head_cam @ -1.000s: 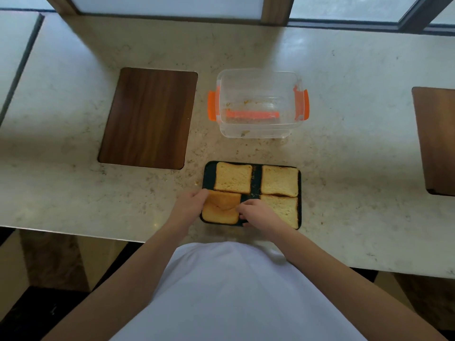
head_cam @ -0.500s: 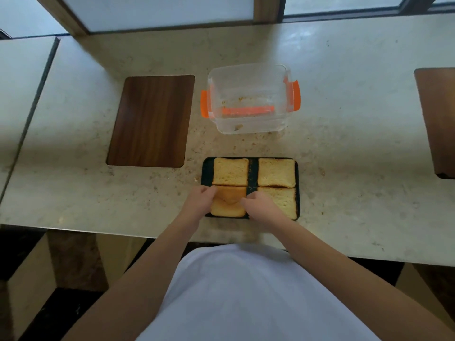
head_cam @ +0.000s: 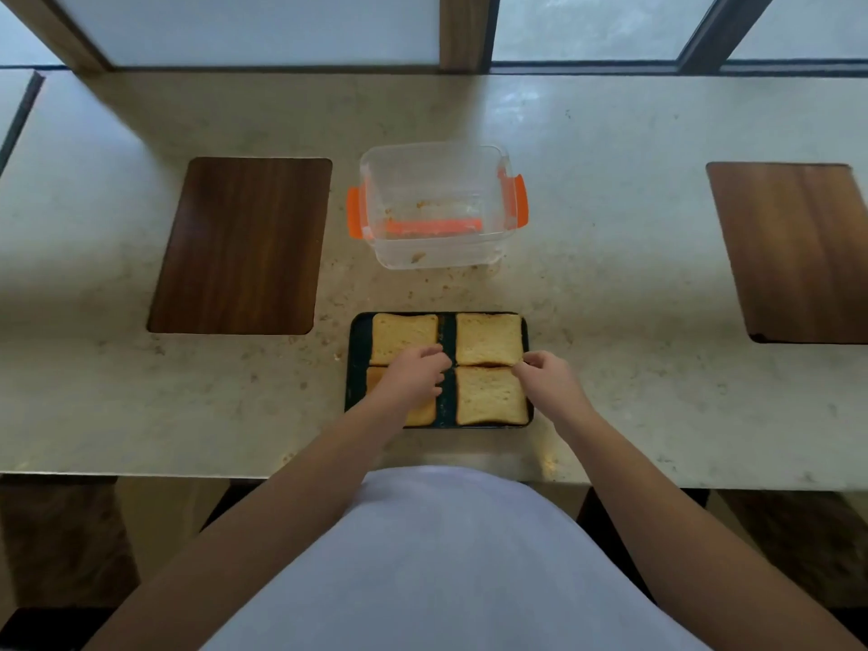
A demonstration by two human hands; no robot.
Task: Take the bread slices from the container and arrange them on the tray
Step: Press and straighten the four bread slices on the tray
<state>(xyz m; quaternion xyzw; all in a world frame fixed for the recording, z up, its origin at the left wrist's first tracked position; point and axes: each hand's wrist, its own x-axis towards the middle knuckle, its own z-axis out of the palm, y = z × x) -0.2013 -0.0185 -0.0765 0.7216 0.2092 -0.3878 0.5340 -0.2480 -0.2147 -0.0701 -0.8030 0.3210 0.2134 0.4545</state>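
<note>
A dark tray (head_cam: 353,368) lies near the counter's front edge and holds four toasted bread slices in two rows. The far-left slice (head_cam: 403,335) and the near-right slice (head_cam: 491,397) lie flat and untouched. My left hand (head_cam: 415,375) covers most of the near-left slice (head_cam: 425,414); its curled fingertips reach the near-left corner of the far-right slice (head_cam: 488,338). My right hand (head_cam: 545,375) pinches that slice's near-right corner. The clear container (head_cam: 434,150) with orange clips stands behind the tray, with only crumbs inside.
A dark wooden board (head_cam: 239,246) is set into the stone counter (head_cam: 610,284) left of the container, and another board (head_cam: 794,251) lies at the far right. Crumbs are scattered between container and tray. A window frame runs along the back.
Both hands let go of the near-left slice, which now lies flat in the tray. They moved right and away from me to the near corners of the far-right slice.
</note>
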